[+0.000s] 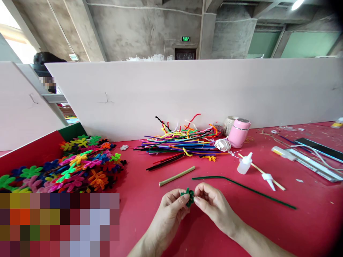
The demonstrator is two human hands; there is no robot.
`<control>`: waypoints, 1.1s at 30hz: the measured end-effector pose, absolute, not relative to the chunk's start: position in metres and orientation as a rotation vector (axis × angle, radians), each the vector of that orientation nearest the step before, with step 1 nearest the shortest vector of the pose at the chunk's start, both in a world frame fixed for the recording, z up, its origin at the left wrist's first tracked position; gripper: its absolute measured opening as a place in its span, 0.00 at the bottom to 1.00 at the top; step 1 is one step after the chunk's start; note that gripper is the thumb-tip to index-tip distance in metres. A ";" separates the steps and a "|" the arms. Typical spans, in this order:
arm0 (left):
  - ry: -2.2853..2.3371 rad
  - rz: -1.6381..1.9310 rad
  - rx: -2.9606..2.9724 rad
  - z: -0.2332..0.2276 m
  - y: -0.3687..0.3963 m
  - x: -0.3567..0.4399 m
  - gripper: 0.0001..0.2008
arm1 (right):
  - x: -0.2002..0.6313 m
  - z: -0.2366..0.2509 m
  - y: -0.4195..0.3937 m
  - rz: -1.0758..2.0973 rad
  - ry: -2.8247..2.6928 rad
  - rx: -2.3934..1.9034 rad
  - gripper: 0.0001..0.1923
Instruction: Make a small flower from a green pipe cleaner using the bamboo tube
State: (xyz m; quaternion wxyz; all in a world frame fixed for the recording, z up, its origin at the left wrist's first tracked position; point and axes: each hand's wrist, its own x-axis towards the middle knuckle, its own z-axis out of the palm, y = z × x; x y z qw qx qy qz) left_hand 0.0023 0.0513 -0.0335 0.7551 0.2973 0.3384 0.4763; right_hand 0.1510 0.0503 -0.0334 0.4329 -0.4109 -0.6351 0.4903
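- The left hand (171, 208) and right hand (211, 201) are both closed, pinching a small green pipe-cleaner flower (188, 196) between their fingertips, just above the red counter (150, 200).
- Risk, as I judge it: the tight loops could spring open or slip if either pinch eases, since the wire is stiff.
- A long green pipe cleaner (241, 187) lies just beyond the hands, with a bamboo stick (177, 176) beside it.
- Further off: finished flowers (80, 164) at left, bundled pipe cleaners (182, 144), and 1 pink bottle (239, 132).
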 end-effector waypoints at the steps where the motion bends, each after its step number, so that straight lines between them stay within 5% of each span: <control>1: 0.737 1.056 0.630 -0.035 0.051 0.002 0.03 | 0.150 -0.033 0.049 1.150 -1.629 -1.027 0.03; 14: 0.685 1.062 0.591 -0.032 0.042 0.011 0.02 | 0.152 -0.037 0.046 0.380 -1.995 -1.039 0.06; 33: 0.668 1.014 0.603 -0.029 0.042 0.009 0.02 | 0.151 -0.035 0.047 0.196 -1.924 -0.903 0.07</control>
